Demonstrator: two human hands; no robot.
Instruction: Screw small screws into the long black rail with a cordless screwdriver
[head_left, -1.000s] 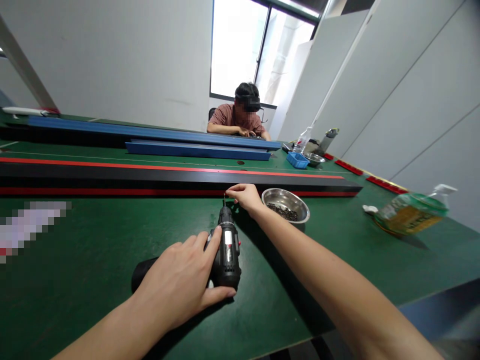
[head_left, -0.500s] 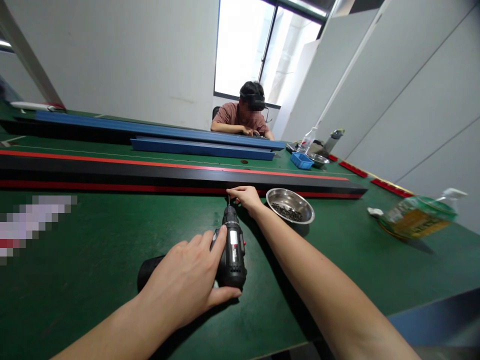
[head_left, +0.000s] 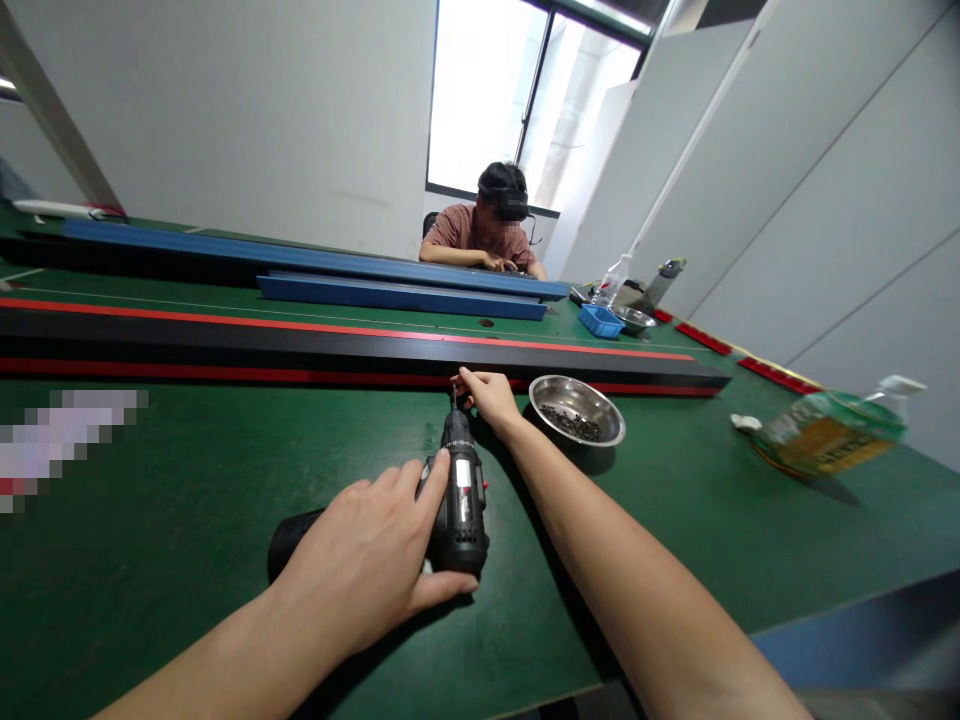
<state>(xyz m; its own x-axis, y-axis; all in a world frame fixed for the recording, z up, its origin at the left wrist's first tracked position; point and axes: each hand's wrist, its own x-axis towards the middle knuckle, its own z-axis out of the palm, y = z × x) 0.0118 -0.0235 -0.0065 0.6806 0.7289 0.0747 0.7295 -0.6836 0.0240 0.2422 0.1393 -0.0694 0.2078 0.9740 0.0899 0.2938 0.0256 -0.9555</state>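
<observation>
My left hand is wrapped around a black cordless drill, which lies on its side with its bit pointing away from me. At the tip of the bit, against the near side of a long black bar with red strips, my right hand has its thumb and fingers pinched together. Whatever they hold is too small and covered to make out. Just right of that hand stands a steel bowl with many small dark pieces, which look like screws.
Long blue profiles lie beyond the black bar. A person sits across the green table. To the right are a pump bottle with a yellow label, a blue basket and red strips.
The fingers of my right hand have shifted slightly at the tip of the bit. My left hand keeps its hold on the drill, and the whole view has slid a little.
</observation>
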